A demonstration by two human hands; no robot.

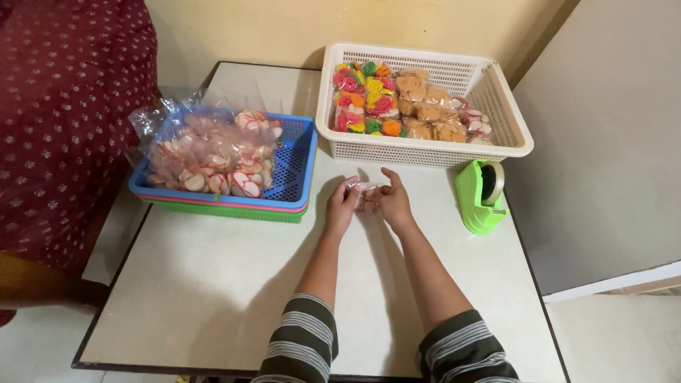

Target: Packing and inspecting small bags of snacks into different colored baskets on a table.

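Small clear packet (367,190) mostly hidden between left hand (342,206) and right hand (392,202), contents too small to tell; person in maroon patterned cloth (64,120) cut off at left edge.

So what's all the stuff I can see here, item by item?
table: one, pale cream with a dark edge, fills the middle.
white basket: one, far right of the table, holds packed snack bags.
multicoloured snack bags: several, red, green, yellow and orange, left half of the white basket.
tan snack bags: several, right half of the white basket.
blue tray: one, stacked on a pink and a green tray, left side.
big clear bag: one, full of white-and-red crackers, in the blue tray.
tape dispenser: one, green, right of the hands.
other person: one, dark red dotted clothing, far left.
small clear bag: one, held between both hands.
left hand: on the small clear bag.
right hand: on the small clear bag.
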